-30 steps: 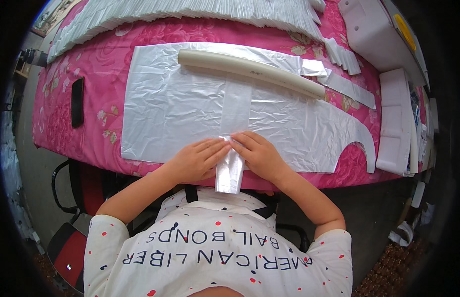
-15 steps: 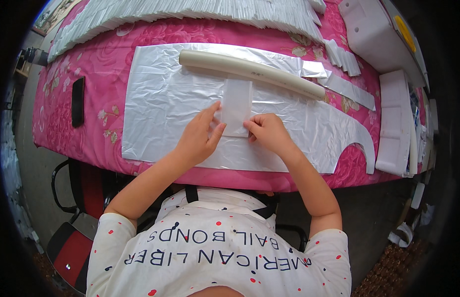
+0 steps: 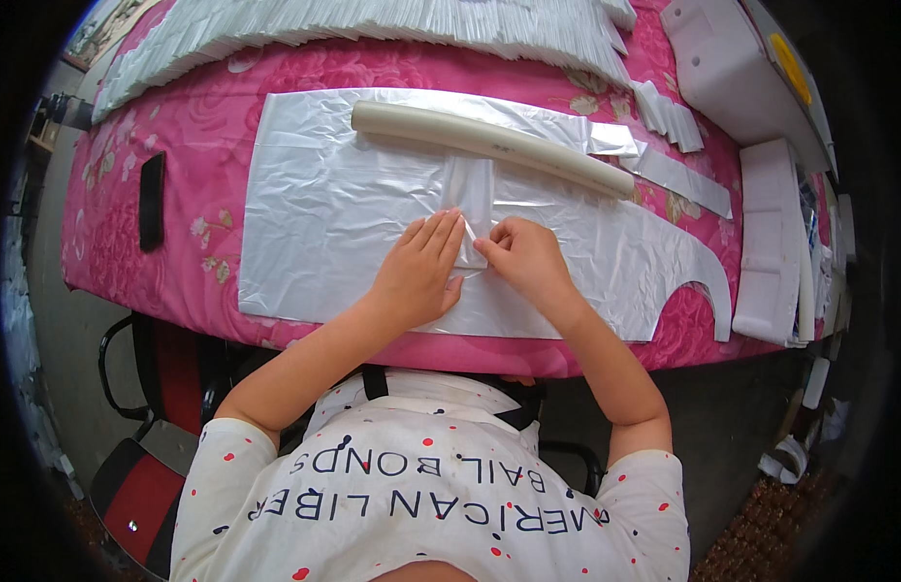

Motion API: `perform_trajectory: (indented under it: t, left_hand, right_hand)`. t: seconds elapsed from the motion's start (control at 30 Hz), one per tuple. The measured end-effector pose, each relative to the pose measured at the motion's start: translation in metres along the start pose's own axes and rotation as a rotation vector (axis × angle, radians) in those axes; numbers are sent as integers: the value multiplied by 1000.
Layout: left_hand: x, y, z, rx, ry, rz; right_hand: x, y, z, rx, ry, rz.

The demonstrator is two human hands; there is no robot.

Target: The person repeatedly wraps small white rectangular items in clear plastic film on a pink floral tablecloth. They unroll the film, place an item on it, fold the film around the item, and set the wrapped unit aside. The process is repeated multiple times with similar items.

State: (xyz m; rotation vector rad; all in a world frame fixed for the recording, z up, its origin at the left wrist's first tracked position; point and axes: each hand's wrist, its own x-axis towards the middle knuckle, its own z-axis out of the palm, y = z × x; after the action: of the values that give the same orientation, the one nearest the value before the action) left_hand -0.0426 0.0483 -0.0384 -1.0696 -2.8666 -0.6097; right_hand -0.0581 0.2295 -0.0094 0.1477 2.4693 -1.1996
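A silvery-white plastic sheet point(image 3: 324, 213) with a curved cut-out at its right lies flat on the pink cloth. On its middle rests a small translucent plastic piece point(image 3: 470, 184), its upper end close under a long beige tube point(image 3: 499, 144). My left hand point(image 3: 421, 272) lies flat over the left side of this piece, fingers stretched and together. At the piece's lower right edge my right hand point(image 3: 526, 260) is closed in a pinch, a folded edge of the piece at its fingertips. The left palm hides part of the piece.
Long rows of folded white plastic point(image 3: 373, 24) line the far side of the floral tablecloth point(image 3: 203, 126). A black phone point(image 3: 153, 201) lies at the left. Silvery strips point(image 3: 678, 177) and white foam boxes point(image 3: 766, 242) are at the right. Red-and-black chairs point(image 3: 169, 373) stand below left.
My left hand has moved right, from beside the translucent piece onto it, its fingers now together. The piece's lower part now looks folded. My right hand has barely moved.
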Motion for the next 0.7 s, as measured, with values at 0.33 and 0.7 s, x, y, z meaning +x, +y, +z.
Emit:
perform_trajectory:
  t: [0.33, 0.7]
  left_hand:
    - [11, -17, 1, 148, 110, 187]
    - [-42, -4, -19, -262, -22, 154]
  right_hand:
    - [2, 25, -5, -471, 208, -953]
    - [-37, 33, 13, -269, 93, -889]
